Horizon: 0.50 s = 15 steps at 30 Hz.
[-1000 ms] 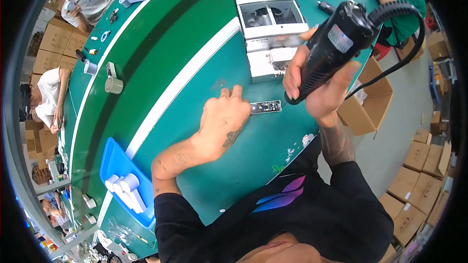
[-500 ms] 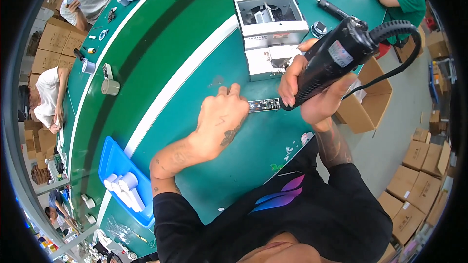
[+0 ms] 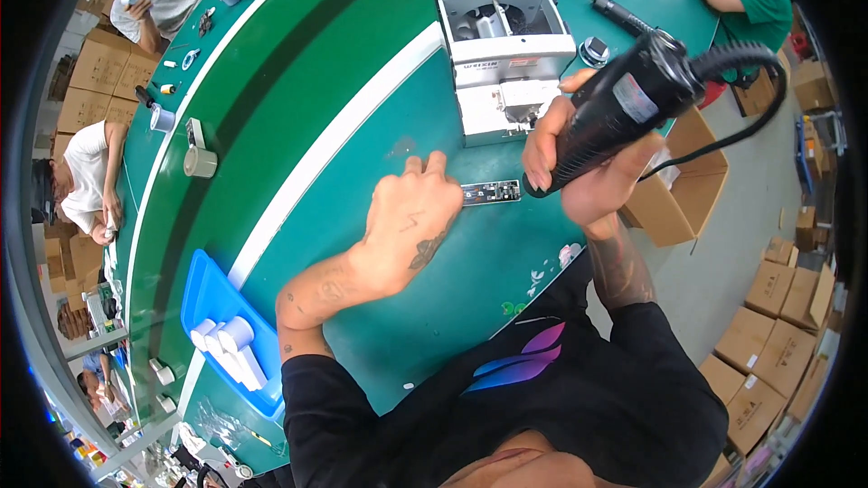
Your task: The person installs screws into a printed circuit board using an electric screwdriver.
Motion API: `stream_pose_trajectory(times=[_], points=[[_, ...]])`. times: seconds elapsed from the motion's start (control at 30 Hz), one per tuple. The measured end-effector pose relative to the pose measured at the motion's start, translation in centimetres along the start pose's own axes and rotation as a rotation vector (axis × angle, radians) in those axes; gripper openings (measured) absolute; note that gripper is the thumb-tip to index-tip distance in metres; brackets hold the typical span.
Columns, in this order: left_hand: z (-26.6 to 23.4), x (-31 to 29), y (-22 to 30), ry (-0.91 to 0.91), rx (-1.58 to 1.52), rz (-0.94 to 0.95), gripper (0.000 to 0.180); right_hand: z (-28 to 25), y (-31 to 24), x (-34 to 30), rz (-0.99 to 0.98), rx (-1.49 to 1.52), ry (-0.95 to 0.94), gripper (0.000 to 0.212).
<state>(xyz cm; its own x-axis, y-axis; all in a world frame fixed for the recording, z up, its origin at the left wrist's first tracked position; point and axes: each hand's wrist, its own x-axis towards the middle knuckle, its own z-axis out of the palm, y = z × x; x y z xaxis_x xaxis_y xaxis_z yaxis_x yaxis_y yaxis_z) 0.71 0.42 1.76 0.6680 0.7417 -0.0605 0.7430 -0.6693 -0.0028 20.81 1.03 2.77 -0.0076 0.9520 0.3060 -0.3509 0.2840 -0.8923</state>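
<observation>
My left hand [image 3: 411,221] is closed, its fingers curled over the left end of a narrow circuit board [image 3: 492,192] in a slim pale housing, which lies on the green table. My right hand [image 3: 601,194] grips a thick black electric screwdriver [image 3: 624,108], tilted, with its cord arching from the upper end. Its lower nose is just beyond the right end of the board, with a small gap between them. The bit is not visible. Fingers hide the left part of the board. Right beyond both hands stands a silver and white screw feeder machine [image 3: 502,54].
Another black screwdriver [image 3: 624,15] and a small round dark-topped piece [image 3: 594,51] lie beside the machine. An open cardboard box [image 3: 687,194] stands right of the table. At left, a blue tray [image 3: 197,298] holds white handled parts. A green conveyor belt [image 3: 298,45] curves past; co-workers sit around it.
My right hand and the screwdriver have shifted slightly right and up, away from the board's right end. The left hand and the board have hardly moved.
</observation>
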Motion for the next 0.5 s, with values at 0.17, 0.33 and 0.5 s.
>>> stream_pose_trajectory(times=[0.17, 0.33, 0.5], points=[[-0.1, -0.2, 0.0, -0.012, -0.008, -0.002, 0.005, -0.3, 0.8, -1.0, 0.007, 0.038, -0.016, 0.096], [-0.1, -0.2, -0.1, -0.029, -0.016, 0.0, 0.005, -0.8, 1.4, -2.4, -0.087, 0.201, -0.113, 0.092], [0.2, -0.1, -0.2, -0.033, -0.028, 0.006, 0.005, -0.9, 0.6, -3.0, -0.026, 0.205, -0.129, 0.095]])
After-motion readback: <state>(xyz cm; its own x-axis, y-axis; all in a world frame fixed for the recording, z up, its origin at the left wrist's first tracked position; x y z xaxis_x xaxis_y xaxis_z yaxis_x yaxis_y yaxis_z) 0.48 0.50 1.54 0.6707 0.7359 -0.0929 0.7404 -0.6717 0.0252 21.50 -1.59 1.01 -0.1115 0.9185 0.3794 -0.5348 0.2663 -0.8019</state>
